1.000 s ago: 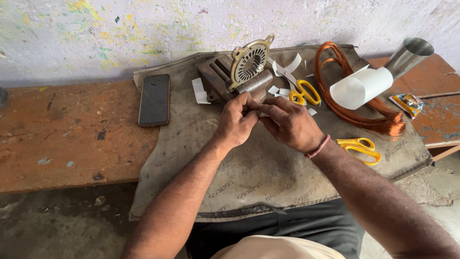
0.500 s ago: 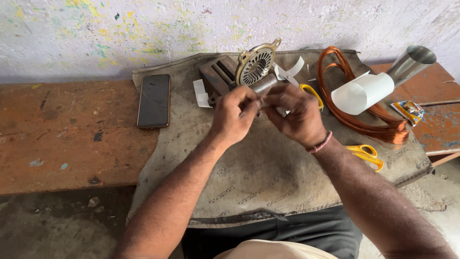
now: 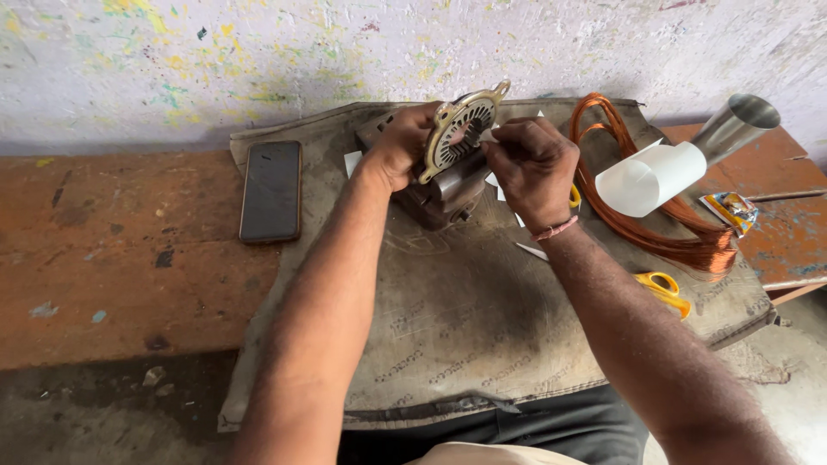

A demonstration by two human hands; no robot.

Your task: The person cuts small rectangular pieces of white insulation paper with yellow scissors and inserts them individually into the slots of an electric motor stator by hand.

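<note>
A round slotted metal stator point(image 3: 463, 129) stands tilted on a dark metal block point(image 3: 439, 196) at the back of a grey cloth point(image 3: 465, 327). My left hand point(image 3: 403, 142) grips the stator's left rim. My right hand point(image 3: 532, 164) pinches a small white paper strip point(image 3: 488, 135) at the stator's slots. A red thread band sits on my right wrist.
A black phone point(image 3: 270, 189) lies at the cloth's left edge on the worn orange bench point(image 3: 112, 258). A copper wire coil point(image 3: 663, 207), a white paper roll point(image 3: 646, 176), a steel tube point(image 3: 734, 127), yellow scissors point(image 3: 662, 291) and a small packet point(image 3: 730, 211) lie right.
Both hands have moved away from me up to the stator. The left hand now grips its rim and the right hand holds a paper strip against its slots.
</note>
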